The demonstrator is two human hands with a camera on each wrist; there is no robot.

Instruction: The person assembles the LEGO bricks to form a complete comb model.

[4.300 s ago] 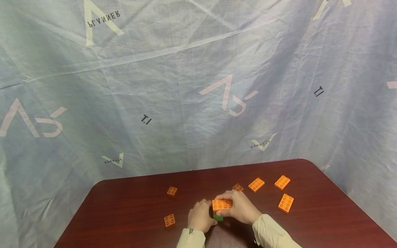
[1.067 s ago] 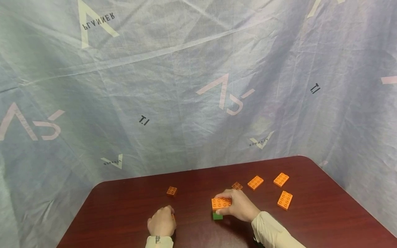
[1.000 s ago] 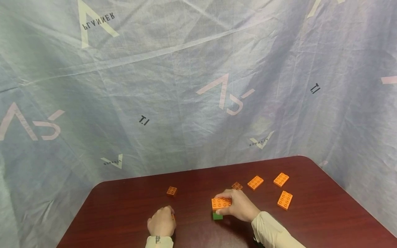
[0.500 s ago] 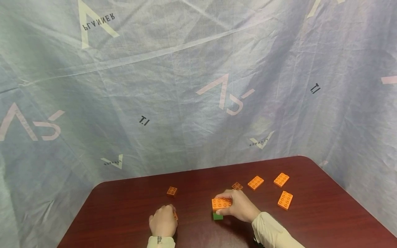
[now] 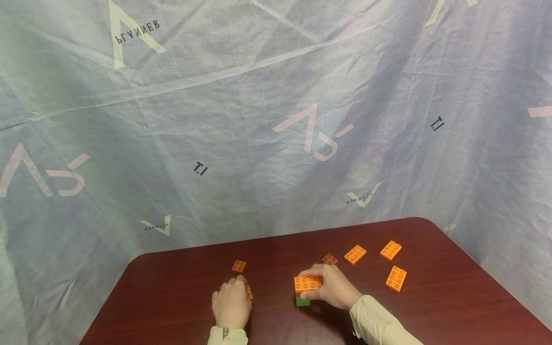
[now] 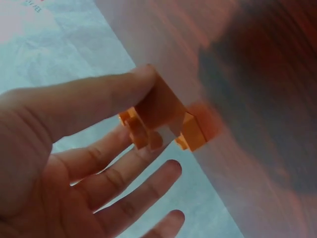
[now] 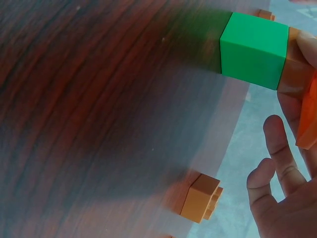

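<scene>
- Head: left hand (image 5: pixel 232 304), shifted forward and inward, brings a small orange brick (image 5: pixel 248 292) nearer the green block (image 5: pixel 303 301); right hand (image 5: pixel 336 287), unmoved, holds a large orange brick (image 5: pixel 308 283) above the green.
- Left wrist: thumb-and-finger grip on the small brick, seemingly clear of the surface (image 6: pixel 277 213).
- Right wrist: grip partly cropped; two fingers loosely bent.

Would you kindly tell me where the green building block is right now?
In the head view, the green building block is low and slightly right of centre, below the orange eight-stud brick that the right hand holds.
</scene>
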